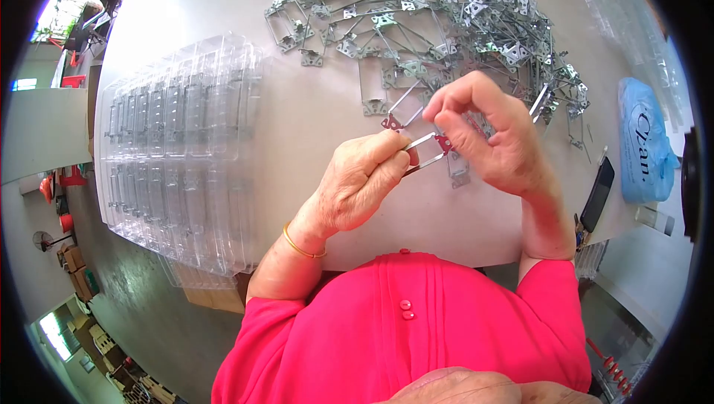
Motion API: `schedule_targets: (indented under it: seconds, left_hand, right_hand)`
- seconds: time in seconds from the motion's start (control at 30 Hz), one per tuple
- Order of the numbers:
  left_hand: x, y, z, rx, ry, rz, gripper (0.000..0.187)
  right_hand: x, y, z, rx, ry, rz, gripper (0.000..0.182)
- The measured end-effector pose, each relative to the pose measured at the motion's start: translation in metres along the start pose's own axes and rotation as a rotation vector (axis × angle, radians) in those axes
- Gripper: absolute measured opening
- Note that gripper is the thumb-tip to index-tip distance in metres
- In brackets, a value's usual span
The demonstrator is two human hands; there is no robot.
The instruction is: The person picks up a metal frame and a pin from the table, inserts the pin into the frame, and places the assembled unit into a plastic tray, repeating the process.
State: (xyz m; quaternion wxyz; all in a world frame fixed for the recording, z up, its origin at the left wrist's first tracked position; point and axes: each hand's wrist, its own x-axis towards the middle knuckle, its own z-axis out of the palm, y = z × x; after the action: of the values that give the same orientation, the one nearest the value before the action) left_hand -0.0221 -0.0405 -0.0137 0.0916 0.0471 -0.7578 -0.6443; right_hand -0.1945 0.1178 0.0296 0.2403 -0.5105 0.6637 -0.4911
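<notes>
My left hand, a yellow bangle on its wrist, pinches a thin metal rod frame between thumb and fingers. A reddish bracket sits at the frame's right end. Just above it, my right hand has curled fingers, with thumb and forefinger tips close together; whatever is between them is too small to make out. Beyond my left fingers lies another reddish bracket with rods running up from it. A large heap of similar silvery rod-and-bracket frames covers the table's far side.
Stacked clear plastic trays with metal frames in them stand at the left. On the right are a blue plastic bag, a black flat object and clear plastic sleeves. The table's near edge meets my body.
</notes>
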Motion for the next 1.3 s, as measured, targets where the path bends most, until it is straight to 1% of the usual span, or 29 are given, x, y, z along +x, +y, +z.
schedule_targets:
  seconds: [0.03,0.07,0.13,0.27,0.33,0.37,0.43,0.47,0.53,0.57,0.6,0.67,0.7,0.73,0.83,0.87,0.97,1.03,1.07,1.13,1.23,1.3]
  left_hand:
    - [0.000,0.001,0.000,-0.044,-0.016,-0.057,0.022]
    - [-0.001,0.002,0.001,-0.044,-0.014,-0.058,0.022]
    - [-0.002,0.004,0.000,-0.163,0.006,-0.156,0.022]
    - [-0.001,0.000,-0.005,-0.243,-0.036,-0.180,0.023]
    - [-0.001,-0.004,-0.007,-0.258,-0.102,-0.172,0.032]
    - [-0.002,-0.001,-0.007,-0.255,-0.096,-0.172,0.032]
    - [0.000,0.007,-0.005,-0.265,0.093,-0.152,0.047]
    - [0.003,0.003,-0.002,-0.262,0.098,-0.145,0.047]
    - [0.011,-0.015,0.003,-0.699,0.350,0.006,0.061]
    - [0.010,-0.018,-0.004,-0.790,0.295,0.031,0.063]
    - [0.010,-0.020,-0.006,-0.787,0.294,0.046,0.063]
    - [0.008,-0.023,-0.006,-0.772,0.170,-0.038,0.057]
    - [0.007,-0.027,-0.003,-0.866,0.142,-0.046,0.051]
    - [0.007,-0.026,0.000,-0.862,0.145,-0.043,0.051]
    - [0.005,-0.024,0.003,-0.942,0.093,-0.024,0.050]
    - [0.005,-0.026,0.002,-0.940,0.095,-0.026,0.050]
    - [0.005,-0.027,-0.001,-0.989,0.060,-0.010,0.053]
    - [0.006,-0.022,0.001,-1.012,0.057,0.031,0.063]
    - [0.007,-0.022,0.002,-1.011,0.057,0.032,0.063]
    - [0.010,-0.024,0.002,-1.086,0.029,0.055,0.073]
    - [0.011,-0.035,0.003,-1.160,-0.011,0.034,0.076]
    - [0.009,-0.033,0.003,-1.164,0.002,0.006,0.076]
  right_hand:
    - [-0.001,0.001,0.002,-0.002,-0.011,-0.017,0.007]
    - [-0.002,0.003,0.002,-0.002,-0.013,-0.019,0.007]
    - [-0.001,0.005,0.002,-0.163,-0.104,-0.152,0.014]
    - [-0.001,0.005,0.008,-0.184,-0.093,-0.214,0.018]
    - [-0.001,0.006,0.009,-0.188,-0.131,-0.294,0.020]
    - [-0.001,0.006,0.009,-0.186,-0.133,-0.299,0.020]
    - [-0.001,0.001,0.008,-0.141,-0.051,-0.241,0.019]
    - [-0.002,0.002,0.009,-0.144,-0.053,-0.249,0.019]
    - [-0.004,0.005,0.011,0.068,0.185,-0.055,0.016]
    - [-0.004,0.004,0.011,0.168,0.220,-0.021,0.011]
    - [-0.003,0.003,0.012,0.161,0.218,-0.034,0.011]
    - [-0.001,0.000,0.015,0.404,0.303,0.030,0.010]
    - [-0.001,0.002,0.016,0.426,0.289,0.034,0.010]
    - [-0.001,0.003,0.019,0.427,0.286,0.030,0.010]
    - [-0.003,0.000,0.030,0.519,0.234,0.156,0.008]
    - [-0.003,0.000,0.032,0.522,0.233,0.156,0.008]
    - [-0.003,0.002,0.036,0.577,0.226,0.190,0.010]
    - [-0.003,0.002,0.037,0.595,0.262,0.215,0.011]
    - [-0.003,0.002,0.038,0.595,0.261,0.214,0.011]
    - [-0.004,0.004,0.041,0.587,0.272,0.201,0.012]
    - [-0.006,0.008,0.047,0.558,0.242,0.161,0.011]
    - [-0.007,0.007,0.049,0.585,0.222,0.176,0.010]
